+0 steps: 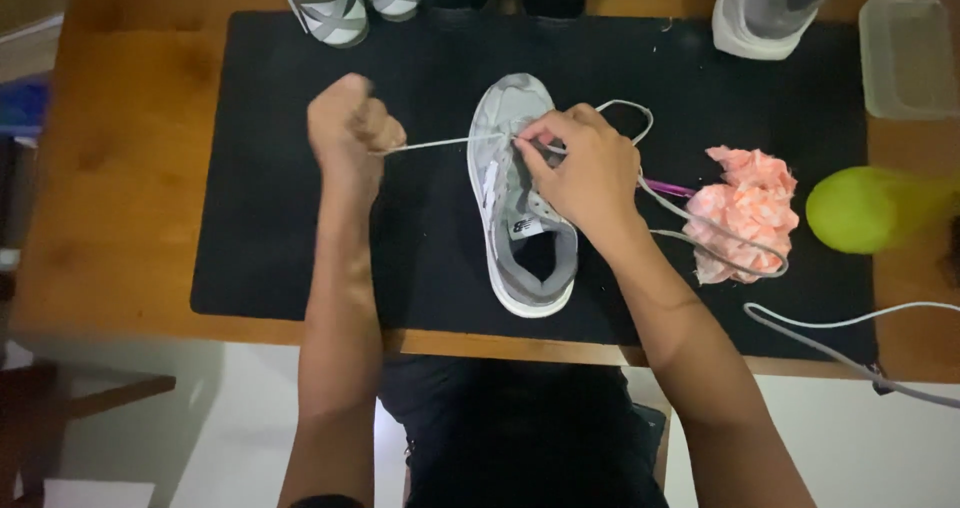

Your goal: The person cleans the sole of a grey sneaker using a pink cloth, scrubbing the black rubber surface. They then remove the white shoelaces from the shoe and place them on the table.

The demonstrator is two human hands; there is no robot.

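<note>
Grey sneaker [522, 203] centred on black mat [300, 168], toe pointing away, heel nearest body. Left hand [345, 133] fisted tight round lace [440, 143], pulled out to the side, line taut; prob. drawing slack thru eyelets. Right hand [585, 168] over tongue, fingertips [528, 148] pinched at the crossing, likely pinning it vs. the pull. Loose lace end looping rt past pink crumpled cloth [750, 208]; green ball [860, 208] just beyond.

Pink crumpled cloth [748, 211], green ball [855, 208], clear plastic box [908, 56] nearby
</note>
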